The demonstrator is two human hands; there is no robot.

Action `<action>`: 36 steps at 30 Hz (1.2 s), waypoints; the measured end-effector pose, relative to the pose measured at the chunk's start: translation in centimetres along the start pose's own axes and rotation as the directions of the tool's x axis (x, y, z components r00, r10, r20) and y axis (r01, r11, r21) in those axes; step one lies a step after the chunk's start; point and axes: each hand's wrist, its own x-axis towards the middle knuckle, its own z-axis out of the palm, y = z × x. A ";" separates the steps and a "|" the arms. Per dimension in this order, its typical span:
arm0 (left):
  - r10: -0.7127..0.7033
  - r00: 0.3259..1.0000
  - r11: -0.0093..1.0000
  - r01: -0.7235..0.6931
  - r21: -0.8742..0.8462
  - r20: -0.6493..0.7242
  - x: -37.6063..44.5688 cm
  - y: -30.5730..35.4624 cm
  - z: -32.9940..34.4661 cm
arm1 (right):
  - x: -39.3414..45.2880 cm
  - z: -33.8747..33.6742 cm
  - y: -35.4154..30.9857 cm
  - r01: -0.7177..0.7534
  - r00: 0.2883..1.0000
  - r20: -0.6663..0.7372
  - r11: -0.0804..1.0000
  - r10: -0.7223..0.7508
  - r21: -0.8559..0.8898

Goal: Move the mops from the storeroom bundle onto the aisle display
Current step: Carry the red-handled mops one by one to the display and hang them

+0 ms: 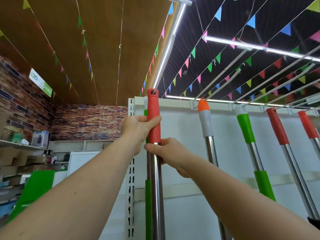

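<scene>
Against the white display panel (181,153), the left hand (136,130) is gripping the red plastic grip of a steel-shafted mop handle (153,122), held upright. The right hand (166,153) is clasping the shaft just below, while other mop handles (206,125) are hanging from hooks alongside.

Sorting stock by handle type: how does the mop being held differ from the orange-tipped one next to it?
The held mop has an all-red grip; the orange-tipped mop has a grey grip with an orange cap. The held mop is gripped by the left hand and right hand, its hole not plainly on a hook; the orange-tipped mop hangs untouched at the rail. Both have shiny metal poles.
</scene>
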 end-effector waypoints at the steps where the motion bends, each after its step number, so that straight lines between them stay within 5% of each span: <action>1: -0.005 1.000 1.000 0.005 0.005 0.002 -0.1 0.0 -0.1 | -0.1 0.2 0.2 0.014 1.000 -0.026 1.000 -0.014 0.003; 13: -0.069 0.998 0.981 0.065 0.184 0.016 -3.8 1.1 -0.3 | -4.2 -0.7 -1.3 0.020 0.992 -0.121 0.985 -0.041 -0.170; 26: -0.093 0.986 0.977 0.117 0.178 -0.137 -12.9 1.8 -0.5 | -12.7 -0.8 -0.2 0.029 0.996 -0.085 0.999 -0.033 -0.042; 36: -0.271 0.949 0.946 0.294 0.140 -0.162 -22.2 -1.8 -1.1 | -19.2 1.3 4.2 -0.117 0.993 -0.009 0.987 0.119 0.106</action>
